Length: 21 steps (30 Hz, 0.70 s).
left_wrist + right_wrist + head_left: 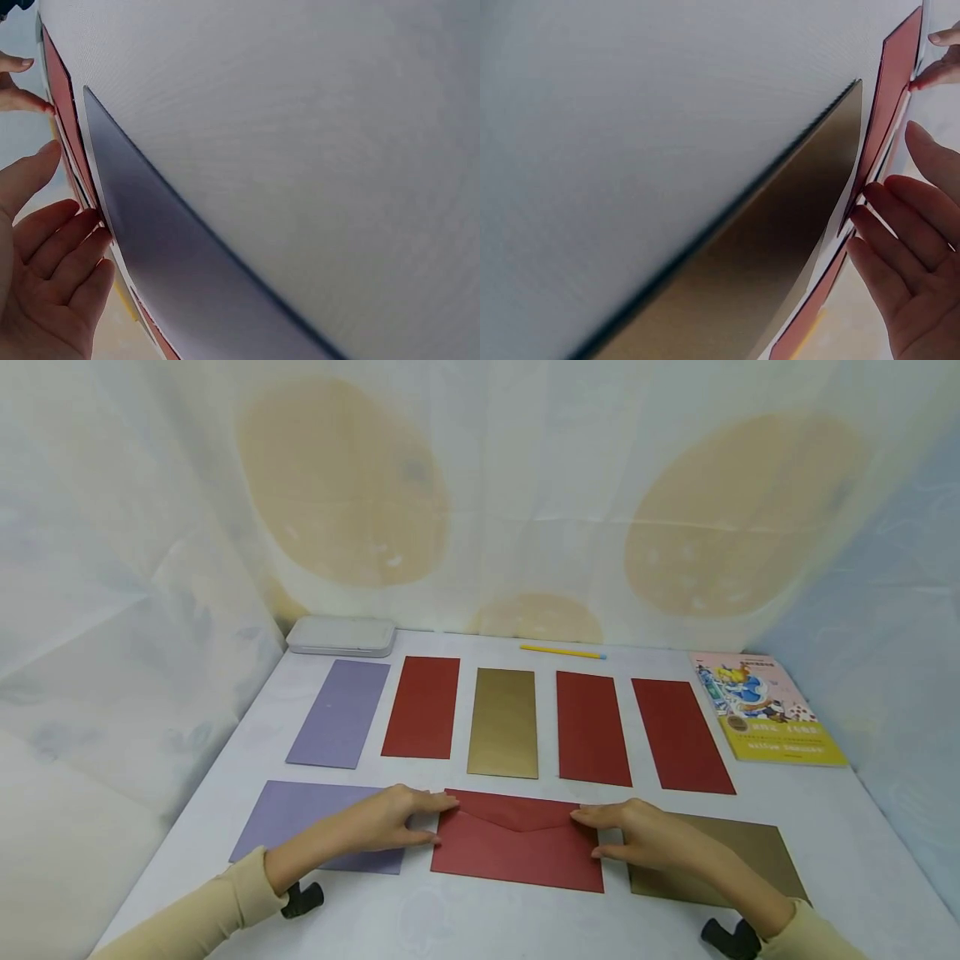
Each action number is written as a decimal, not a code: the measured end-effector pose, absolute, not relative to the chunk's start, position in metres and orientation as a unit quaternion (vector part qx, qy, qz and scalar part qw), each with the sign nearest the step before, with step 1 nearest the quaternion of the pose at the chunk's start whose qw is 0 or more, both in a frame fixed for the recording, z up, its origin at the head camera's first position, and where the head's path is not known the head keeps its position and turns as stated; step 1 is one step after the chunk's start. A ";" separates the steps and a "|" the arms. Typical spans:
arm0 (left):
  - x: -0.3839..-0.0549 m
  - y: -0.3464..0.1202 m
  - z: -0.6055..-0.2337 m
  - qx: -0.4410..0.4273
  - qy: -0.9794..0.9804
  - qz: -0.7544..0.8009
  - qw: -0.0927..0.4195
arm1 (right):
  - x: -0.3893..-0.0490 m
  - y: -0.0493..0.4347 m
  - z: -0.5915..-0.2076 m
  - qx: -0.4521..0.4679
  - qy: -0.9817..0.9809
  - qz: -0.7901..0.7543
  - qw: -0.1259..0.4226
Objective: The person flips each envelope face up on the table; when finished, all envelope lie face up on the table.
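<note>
A red envelope [517,860] with its pointed flap along the far side lies flat at the front middle of the table. My left hand [393,818] reaches over a purple envelope [288,806], its fingertips at the red envelope's upper left corner and its thumb by the left edge. Mirroring it, my right hand [637,833] has fingertips on the upper right corner, with the thumb at the right edge. Both wrist views show the fingers fairly straight. Under the right forearm lies a gold envelope [742,847], partly covered.
Behind lies a row of upright rectangles: purple [339,714], red [422,706], gold [502,722] and further red ones [594,727]. A white case [341,635] stands at the back left, a yellow pencil [562,651] at the back, a picture book [783,739] at the right.
</note>
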<state>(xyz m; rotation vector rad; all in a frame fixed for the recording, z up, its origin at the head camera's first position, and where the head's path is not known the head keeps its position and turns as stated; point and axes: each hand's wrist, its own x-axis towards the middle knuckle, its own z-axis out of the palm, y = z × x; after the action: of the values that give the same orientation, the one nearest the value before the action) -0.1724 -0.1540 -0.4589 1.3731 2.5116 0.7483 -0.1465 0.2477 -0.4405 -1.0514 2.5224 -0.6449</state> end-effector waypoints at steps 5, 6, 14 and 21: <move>-0.172 -0.155 -0.458 0.463 0.844 0.255 0.090 | -0.147 0.248 -0.440 -0.366 0.886 -0.235 0.161; -0.172 -0.156 -0.458 0.461 0.845 0.256 0.090 | -0.147 0.247 -0.440 -0.367 0.885 -0.238 0.159; -0.167 -0.163 -0.456 0.447 0.850 0.261 0.094 | -0.149 0.242 -0.435 -0.367 0.881 -0.263 0.141; -0.160 -0.176 -0.453 0.426 0.860 0.264 0.090 | -0.154 0.229 -0.431 -0.362 0.883 -0.263 0.142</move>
<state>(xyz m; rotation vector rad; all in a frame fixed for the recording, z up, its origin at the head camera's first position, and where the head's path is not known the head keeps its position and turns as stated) -0.1597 -0.1760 -0.4526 1.2679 2.5585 0.7843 -0.1539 0.2292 -0.4308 -1.0442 2.5491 -0.7595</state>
